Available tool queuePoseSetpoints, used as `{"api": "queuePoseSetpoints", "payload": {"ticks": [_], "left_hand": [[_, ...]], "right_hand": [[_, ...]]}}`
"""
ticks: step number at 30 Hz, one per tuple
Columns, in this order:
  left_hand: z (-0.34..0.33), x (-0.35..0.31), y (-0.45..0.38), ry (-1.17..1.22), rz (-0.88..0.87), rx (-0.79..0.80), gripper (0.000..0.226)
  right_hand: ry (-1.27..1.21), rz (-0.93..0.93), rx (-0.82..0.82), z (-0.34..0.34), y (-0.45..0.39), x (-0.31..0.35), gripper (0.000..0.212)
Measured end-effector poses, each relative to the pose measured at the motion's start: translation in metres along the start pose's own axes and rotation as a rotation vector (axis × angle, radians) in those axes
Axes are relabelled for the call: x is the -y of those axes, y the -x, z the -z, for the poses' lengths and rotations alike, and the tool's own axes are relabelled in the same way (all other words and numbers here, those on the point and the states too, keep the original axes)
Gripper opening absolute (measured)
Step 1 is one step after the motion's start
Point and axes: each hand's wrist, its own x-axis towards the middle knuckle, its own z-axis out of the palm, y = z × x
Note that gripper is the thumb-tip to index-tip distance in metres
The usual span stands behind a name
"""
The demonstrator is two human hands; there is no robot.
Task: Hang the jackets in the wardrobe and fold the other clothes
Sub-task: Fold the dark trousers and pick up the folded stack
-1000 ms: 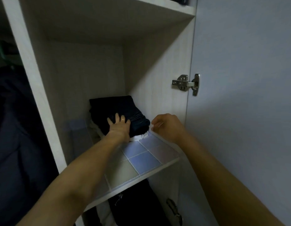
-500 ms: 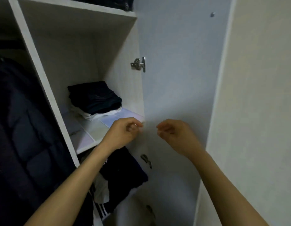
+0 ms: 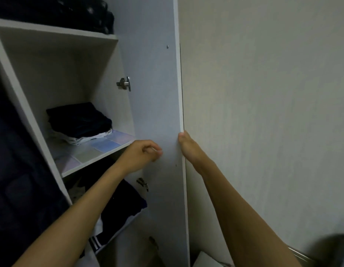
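Head: right grip (image 3: pixel 188 146) round door edge (image 3: pixel 179 93)

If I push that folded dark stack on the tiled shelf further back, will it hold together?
Probably not fully. The folded dark stack is soft cloth, so it would likely bunch. It sits on white garments that may shift separately. The tiled shelf looks smooth, so sliding seems easy.

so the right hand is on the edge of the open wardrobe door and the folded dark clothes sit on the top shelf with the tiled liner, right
Not quite. The folded dark clothes with the tiled liner under them sit on the middle shelf, not the top one; the head view shows another shelf above, carrying its own dark pile. The rest holds: the right hand is on the edge of the open wardrobe door.
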Motion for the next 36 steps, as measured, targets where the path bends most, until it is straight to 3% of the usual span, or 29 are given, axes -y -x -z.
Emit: {"api": "queuePoseSetpoints", "payload": {"ticks": [5,9,12,13,17,24,28,32,36], "left_hand": [[0.001,-0.004,0.017,0.042,0.101,-0.039,0.005],[0.017,0.001,0.039,0.087,0.129,-0.100,0.004],[0.041,0.012,0.061,0.090,0.202,-0.141,0.006],[0.049,0.015,0.069,0.087,0.230,-0.150,0.006],[0.089,0.026,0.102,0.106,0.319,-0.239,0.009],[0.169,0.047,0.144,-0.015,0.458,-0.403,0.010],[0.202,0.065,0.146,-0.101,0.539,-0.410,0.011],[0.222,0.085,0.141,-0.091,0.585,-0.435,0.008],[0.231,0.109,0.134,-0.069,0.626,-0.457,0.009]], "right_hand": [[-0.015,-0.057,-0.033,-0.007,0.007,0.000,0.048],[0.004,0.044,-0.038,-0.031,0.017,-0.004,0.027],[-0.058,0.030,0.007,-0.066,0.019,-0.002,0.041],[-0.031,0.026,0.047,-0.078,0.017,0.001,0.048],[0.101,0.125,0.092,-0.138,-0.001,0.022,0.026],[0.183,0.118,0.113,-0.239,-0.041,0.060,0.029],[0.252,0.106,0.127,-0.274,-0.063,0.065,0.030],[0.431,0.212,0.116,-0.306,-0.087,0.074,0.035],[0.545,0.289,0.126,-0.332,-0.106,0.081,0.021]]}}
